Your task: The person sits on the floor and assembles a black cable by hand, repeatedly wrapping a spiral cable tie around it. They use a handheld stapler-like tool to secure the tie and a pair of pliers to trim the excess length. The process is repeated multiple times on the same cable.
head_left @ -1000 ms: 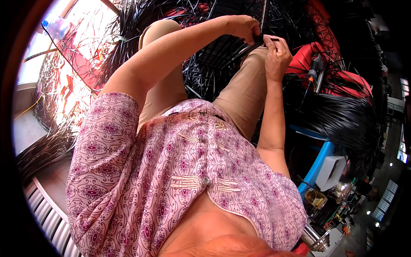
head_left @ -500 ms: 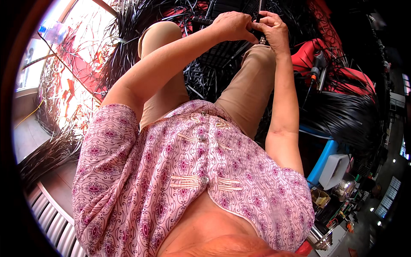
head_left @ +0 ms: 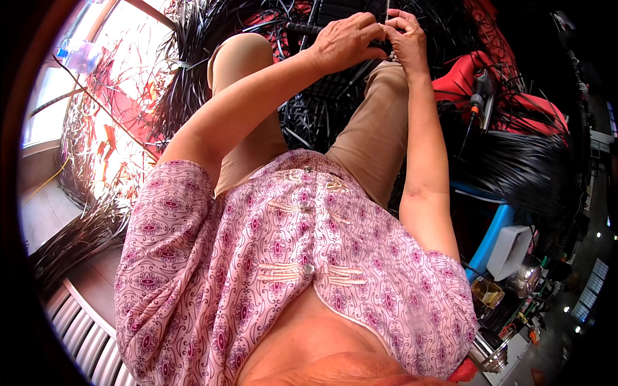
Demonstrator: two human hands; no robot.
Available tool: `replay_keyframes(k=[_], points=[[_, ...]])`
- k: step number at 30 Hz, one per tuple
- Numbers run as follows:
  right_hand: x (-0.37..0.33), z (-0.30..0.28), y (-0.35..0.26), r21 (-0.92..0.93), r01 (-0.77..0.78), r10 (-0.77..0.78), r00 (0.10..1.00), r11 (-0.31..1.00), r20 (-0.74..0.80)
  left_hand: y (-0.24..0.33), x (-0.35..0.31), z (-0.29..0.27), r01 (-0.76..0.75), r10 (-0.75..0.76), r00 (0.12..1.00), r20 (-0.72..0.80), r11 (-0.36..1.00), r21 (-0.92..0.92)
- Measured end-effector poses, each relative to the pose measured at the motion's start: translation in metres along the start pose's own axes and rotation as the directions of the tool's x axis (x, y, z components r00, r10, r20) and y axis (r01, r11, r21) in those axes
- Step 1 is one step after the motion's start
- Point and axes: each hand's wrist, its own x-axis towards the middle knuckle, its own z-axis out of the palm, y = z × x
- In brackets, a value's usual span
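Both my hands meet at the far edge of the view, above my right knee. My left hand [head_left: 347, 42] is closed, its thumb and fingers pinching at a spot beside the right fingertips. My right hand [head_left: 408, 46] is closed too, thumb and forefinger together while the other fingers bend loosely. What they pinch is too small and hidden to make out. A thin pale strand [head_left: 387, 8] stands up just above the fingers. Under and beyond my hands is a black woven frame [head_left: 329, 87], partly between my knees, with a dark bar [head_left: 302, 29] left of my left hand.
Long black strips [head_left: 193, 83] lie heaped around my legs, with another bundle [head_left: 515, 164] at the right. A power screwdriver [head_left: 477, 103] rests on red material [head_left: 454, 82]. Farther right are a blue stool-like piece [head_left: 490, 238] and a white container [head_left: 510, 252]. A slatted seat [head_left: 84, 328] stands lower left.
Both hands have shifted slightly, the right one a little left and up. The fingertips stay close together. The whole view has tilted a little.
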Motion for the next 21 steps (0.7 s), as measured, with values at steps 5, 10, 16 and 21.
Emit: replay_keyframes(k=[5, 10, 16, 21], points=[[0.008, 0.001, 0.009, -0.110, 0.066, -0.063, 0.998, 0.992, 0.027, -0.013, -0.001, 0.013, -0.250, 0.251, 0.968, -0.007, 0.966, 0.067], [0.004, 0.007, 0.016, -0.165, 0.091, -0.110, 0.988, 0.982, -0.105, -0.010, 0.004, 0.016, -0.287, 0.285, 0.958, 0.040, 0.957, 0.047], [-0.027, -0.001, -0.003, 0.184, -0.176, 0.235, 0.895, 0.967, -0.380, -0.002, 0.016, 0.004, -0.034, 0.054, 0.967, 0.248, 0.996, -0.084], [-0.080, -0.011, -0.040, 0.019, -0.193, 0.181, 0.871, 0.981, -0.456, -0.007, 0.027, 0.008, 0.225, -0.161, 0.892, 0.423, 0.969, -0.104]])
